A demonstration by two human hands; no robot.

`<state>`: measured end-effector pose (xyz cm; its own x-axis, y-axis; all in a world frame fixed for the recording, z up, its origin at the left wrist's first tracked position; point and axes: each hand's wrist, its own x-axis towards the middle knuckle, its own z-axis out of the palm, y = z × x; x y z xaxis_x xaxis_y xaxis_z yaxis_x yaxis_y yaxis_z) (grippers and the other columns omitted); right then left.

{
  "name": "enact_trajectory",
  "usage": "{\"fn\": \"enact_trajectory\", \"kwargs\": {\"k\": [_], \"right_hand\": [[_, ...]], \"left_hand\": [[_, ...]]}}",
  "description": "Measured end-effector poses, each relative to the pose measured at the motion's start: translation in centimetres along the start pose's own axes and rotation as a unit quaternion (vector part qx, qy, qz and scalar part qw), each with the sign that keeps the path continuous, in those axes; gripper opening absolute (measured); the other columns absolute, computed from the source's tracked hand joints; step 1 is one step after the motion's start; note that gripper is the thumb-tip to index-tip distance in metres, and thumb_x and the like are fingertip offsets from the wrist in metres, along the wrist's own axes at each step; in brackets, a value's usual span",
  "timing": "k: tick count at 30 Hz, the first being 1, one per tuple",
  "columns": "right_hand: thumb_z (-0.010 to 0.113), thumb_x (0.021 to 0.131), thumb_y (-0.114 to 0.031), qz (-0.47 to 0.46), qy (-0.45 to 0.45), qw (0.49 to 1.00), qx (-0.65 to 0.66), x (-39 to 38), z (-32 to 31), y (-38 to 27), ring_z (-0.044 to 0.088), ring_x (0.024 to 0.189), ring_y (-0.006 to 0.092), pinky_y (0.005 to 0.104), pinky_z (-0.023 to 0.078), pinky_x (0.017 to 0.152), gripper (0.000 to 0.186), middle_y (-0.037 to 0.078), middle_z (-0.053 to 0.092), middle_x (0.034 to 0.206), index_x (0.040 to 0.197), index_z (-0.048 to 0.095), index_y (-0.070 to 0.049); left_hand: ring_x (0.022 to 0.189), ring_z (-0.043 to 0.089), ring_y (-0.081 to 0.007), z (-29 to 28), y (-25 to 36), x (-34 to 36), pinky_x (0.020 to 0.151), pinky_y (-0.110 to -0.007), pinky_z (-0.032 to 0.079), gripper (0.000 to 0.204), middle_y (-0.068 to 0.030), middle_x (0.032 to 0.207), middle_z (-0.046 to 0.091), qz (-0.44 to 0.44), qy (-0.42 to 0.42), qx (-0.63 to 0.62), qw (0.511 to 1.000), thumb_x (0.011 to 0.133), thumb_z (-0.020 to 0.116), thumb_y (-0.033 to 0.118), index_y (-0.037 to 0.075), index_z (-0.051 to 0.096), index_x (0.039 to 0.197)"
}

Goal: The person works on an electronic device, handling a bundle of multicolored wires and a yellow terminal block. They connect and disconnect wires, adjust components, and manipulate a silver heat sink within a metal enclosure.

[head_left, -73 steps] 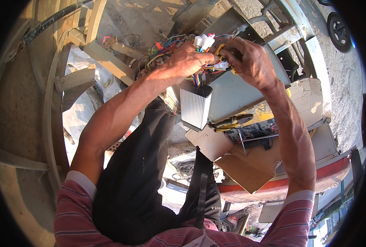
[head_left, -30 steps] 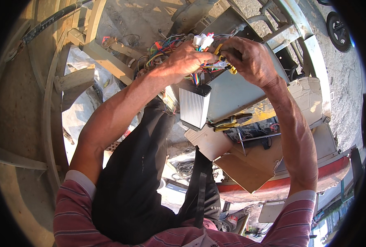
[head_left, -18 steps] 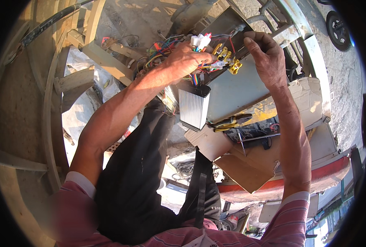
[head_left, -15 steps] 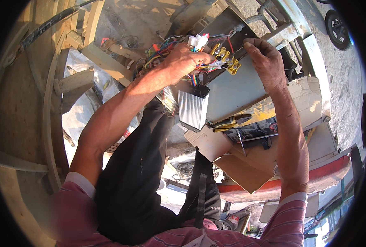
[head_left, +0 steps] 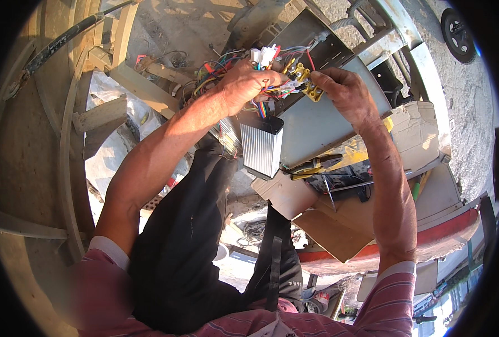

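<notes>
My left hand (head_left: 244, 87) is closed around a bundle of coloured wires that end in white plug connectors (head_left: 265, 55). Its thumb reaches toward a yellow terminal strip (head_left: 302, 77) with metal screws. At the strip's right end, my right hand (head_left: 347, 96) has thumb and fingers pinched together; what lies between the tips is hidden. A red wire (head_left: 310, 58) runs down to the strip beside that thumb. Below the left hand sits a ribbed silver controller box (head_left: 261, 149) with a black end, rainbow-coloured wires (head_left: 263, 109) coming out of it.
A grey metal panel (head_left: 328, 126) lies under the right hand. Yellow-handled pliers (head_left: 317, 164) rest near cardboard pieces (head_left: 339, 233). Wooden framing (head_left: 142, 87) stands at left, a pale metal frame (head_left: 429, 73) at right. A black wheel (head_left: 458, 36) is at the far right.
My right hand has come down and left, from above the panel to the end of the yellow terminal strip. My left hand keeps its grip on the wires, barely shifted.
</notes>
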<state>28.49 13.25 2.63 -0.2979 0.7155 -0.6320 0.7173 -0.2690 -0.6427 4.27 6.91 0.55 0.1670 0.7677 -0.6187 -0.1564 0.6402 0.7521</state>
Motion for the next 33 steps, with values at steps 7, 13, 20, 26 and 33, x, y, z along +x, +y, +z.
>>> {"fn": "enact_trajectory", "kwargs": {"k": [7, 13, 20, 26, 33], "right_hand": [[0.065, 0.093, -0.057, -0.002, 0.010, 1.000, 0.026, -0.1, 0.2, -0.2, 0.058, 0.075, 0.0169, 0.0353, 0.049, 0.073, 0.052, 0.008, 0.064, 0.077, 0.110, 0.080, -0.009], [0.066, 0.093, -0.059, 0.001, -0.005, 1.000, -0.005, -0.1, 0.1, -0.4, 0.058, 0.076, 0.0173, 0.0353, 0.049, 0.074, 0.057, 0.008, 0.062, 0.077, 0.107, 0.079, -0.005], [0.069, 0.091, -0.062, -0.002, -0.032, 0.999, 0.000, -0.1, 0.2, -0.6, 0.062, 0.080, 0.0185, 0.0355, 0.051, 0.079, 0.061, 0.009, 0.067, 0.082, 0.107, 0.079, -0.003], [0.069, 0.091, -0.065, 0.001, -0.028, 1.000, -0.004, -0.4, 0.2, -0.8, 0.063, 0.082, 0.0183, 0.0360, 0.051, 0.079, 0.063, 0.009, 0.069, 0.085, 0.108, 0.079, -0.005], [0.071, 0.093, -0.059, -0.023, -0.030, 0.999, 0.015, -0.1, 0.3, -0.1, 0.058, 0.077, 0.0136, 0.0327, 0.048, 0.072, 0.055, 0.004, 0.065, 0.078, 0.103, 0.079, -0.005]], "left_hand": [[0.081, 0.064, -0.0133, -0.9, 0.1, 0.3, 0.063, -0.026, 0.048, 0.026, -0.0050, 0.097, 0.070, -0.023, -0.042, 0.032, 0.998, 0.094, 0.063, 0.022, 0.001, 0.075, 0.105], [0.094, 0.068, -0.0176, -2.1, 0.4, 0.4, 0.069, -0.026, 0.048, 0.045, -0.0084, 0.116, 0.072, -0.015, -0.101, 0.109, 0.989, 0.099, 0.055, 0.027, 0.001, 0.068, 0.134], [0.079, 0.067, -0.0147, -1.7, -0.3, -1.1, 0.068, -0.027, 0.055, 0.033, -0.0084, 0.100, 0.074, 0.073, 0.007, -0.045, 0.996, 0.099, 0.070, 0.025, -0.001, 0.072, 0.118], [0.096, 0.067, -0.0155, -3.1, -0.7, -2.5, 0.083, -0.032, 0.054, 0.026, -0.0068, 0.104, 0.071, 0.044, 0.032, -0.094, 0.994, 0.100, 0.071, 0.024, 0.002, 0.071, 0.113], [0.105, 0.066, -0.0136, -3.4, -0.9, -2.9, 0.093, -0.032, 0.051, 0.033, -0.0071, 0.112, 0.072, 0.092, 0.058, -0.008, 0.994, 0.099, 0.068, 0.021, -0.001, 0.069, 0.124]]}}
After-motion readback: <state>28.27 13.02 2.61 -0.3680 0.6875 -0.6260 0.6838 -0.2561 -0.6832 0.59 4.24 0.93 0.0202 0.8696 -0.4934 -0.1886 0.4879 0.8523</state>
